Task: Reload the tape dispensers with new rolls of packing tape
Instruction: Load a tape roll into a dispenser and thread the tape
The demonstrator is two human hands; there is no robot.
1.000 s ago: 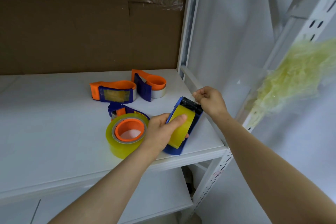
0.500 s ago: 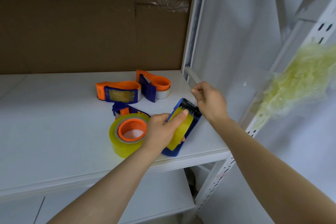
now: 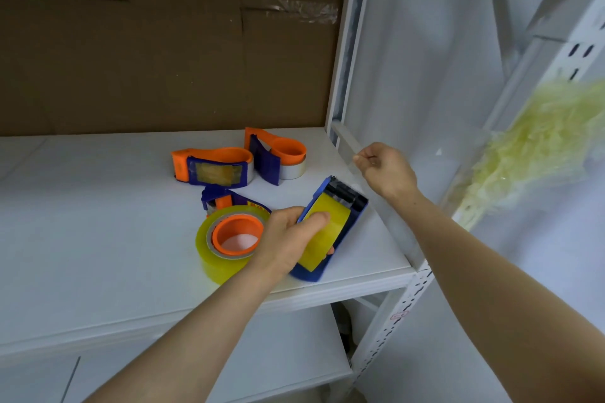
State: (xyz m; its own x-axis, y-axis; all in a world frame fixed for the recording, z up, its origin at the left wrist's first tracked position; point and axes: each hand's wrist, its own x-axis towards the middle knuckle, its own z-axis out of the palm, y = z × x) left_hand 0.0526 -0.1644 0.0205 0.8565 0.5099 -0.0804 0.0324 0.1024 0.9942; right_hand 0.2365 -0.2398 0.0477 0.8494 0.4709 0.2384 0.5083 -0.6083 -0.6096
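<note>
Right hand, pinching the tape end, has pulled up off the dispenser, which the left hand grips with its roll on the shelf; threading looks nearly done

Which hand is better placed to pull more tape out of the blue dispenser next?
Right, probably: the right hand pinches what looks like the clear tape end above the blue dispenser, while the left hand grips the dispenser and its yellow roll.
</note>
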